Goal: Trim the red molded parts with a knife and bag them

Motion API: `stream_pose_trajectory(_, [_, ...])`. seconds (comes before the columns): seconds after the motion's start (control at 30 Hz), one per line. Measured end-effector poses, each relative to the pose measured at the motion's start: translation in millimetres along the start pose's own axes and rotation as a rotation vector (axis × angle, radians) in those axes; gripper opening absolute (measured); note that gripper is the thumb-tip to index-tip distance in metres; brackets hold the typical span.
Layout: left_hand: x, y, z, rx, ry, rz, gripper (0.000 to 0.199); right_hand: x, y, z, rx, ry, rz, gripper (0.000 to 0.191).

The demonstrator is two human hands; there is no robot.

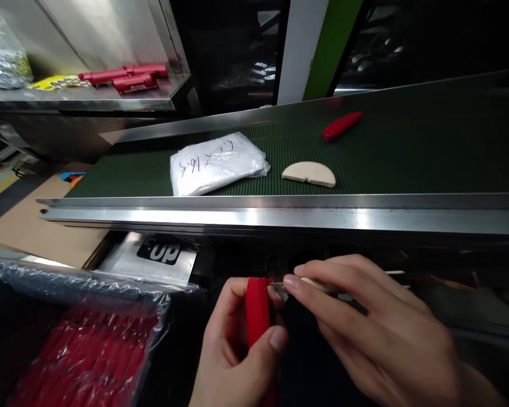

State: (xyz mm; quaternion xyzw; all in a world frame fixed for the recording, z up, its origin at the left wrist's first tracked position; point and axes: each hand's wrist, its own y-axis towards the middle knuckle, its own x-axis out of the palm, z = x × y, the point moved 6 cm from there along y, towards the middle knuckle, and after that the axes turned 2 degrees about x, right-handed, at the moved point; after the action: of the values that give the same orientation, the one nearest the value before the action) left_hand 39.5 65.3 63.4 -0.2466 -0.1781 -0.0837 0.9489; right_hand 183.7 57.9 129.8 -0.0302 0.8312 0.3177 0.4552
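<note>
My left hand (241,350) is wrapped round a long red part (258,311), which stands roughly upright below the belt's metal edge. My right hand (365,322) pinches a small tool with a pale handle (316,284). The tool's thin metal tip points left and meets the top of the red part, by a small red bit. Fingers hide much of the handle and the red part's lower end.
A green conveyor belt (390,152) holds a white plastic bag pack (216,164), a beige half-round piece (309,173) and another red part (341,126). Lower left, a lined bin (169,316) contains bagged red parts. Red pieces (134,83) lie on a metal shelf (110,103).
</note>
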Motion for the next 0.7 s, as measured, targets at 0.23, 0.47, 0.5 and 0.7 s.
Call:
stream_pose_trajectory(0.23, [3.4, 1.4, -2.4, -0.039, -0.064, -0.050, 0.036, 1.1, -7.1, 0.1, 0.008, -0.021, -0.001, 0.038])
stream_pose_trajectory(0.47, [7.4, -0.5, -6.2, -0.113, -0.135, -0.091, 0.036, 2.3, -7.2, 6.2, -0.044, -0.041, 0.029, 0.040])
stream_pose_trajectory(0.5, [8.2, -1.3, -7.3, -0.113, -0.151, -0.109, 0.035, 1.7, -7.1, 9.0, -0.036, -0.057, 0.039, 0.040])
stream_pose_trajectory(0.7, [15.8, -1.7, -15.8, -0.145, -0.294, -0.331, 0.026, -3.6, -7.0, 17.4, 0.077, 0.091, 0.058, 0.038])
